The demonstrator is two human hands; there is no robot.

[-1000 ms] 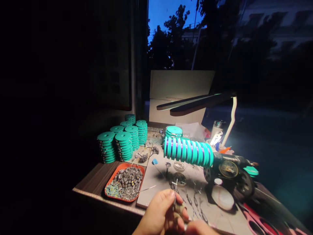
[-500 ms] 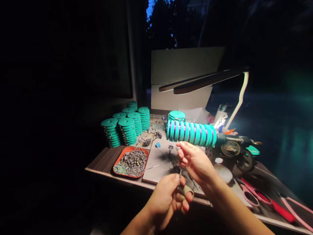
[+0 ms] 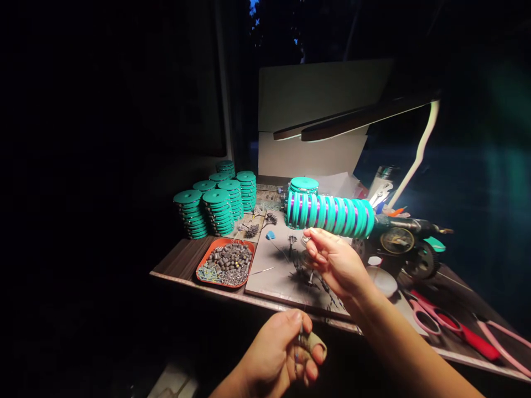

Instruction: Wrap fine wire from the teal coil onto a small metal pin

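Note:
My left hand (image 3: 280,345) is closed in a pinch below the table's front edge. One of its fingers wears a beige finger sleeve (image 3: 313,344). Whatever lies between its thumb and forefinger is too small to make out. Higher up, my right hand (image 3: 334,260) pinches thumb against forefinger just under a row of turquoise spools (image 3: 329,214) wound with purple line; what it holds is also too fine to name. Below that hand, dark clusters of small metal pieces (image 3: 311,278) lie on a pale board (image 3: 265,276).
An orange tray (image 3: 199,276) of grey weights stands left of the board. Behind it rise several stacks of turquoise spools (image 3: 215,213). Pink-handled scissors (image 3: 427,318), a white round container (image 3: 384,283) and a dark machine (image 3: 398,240) are at right. A lamp (image 3: 344,124) hangs above.
My hands have drawn apart: the left has dropped lower, while the right has risen slightly to the right. The view has shifted a little, and both hands remain pinched.

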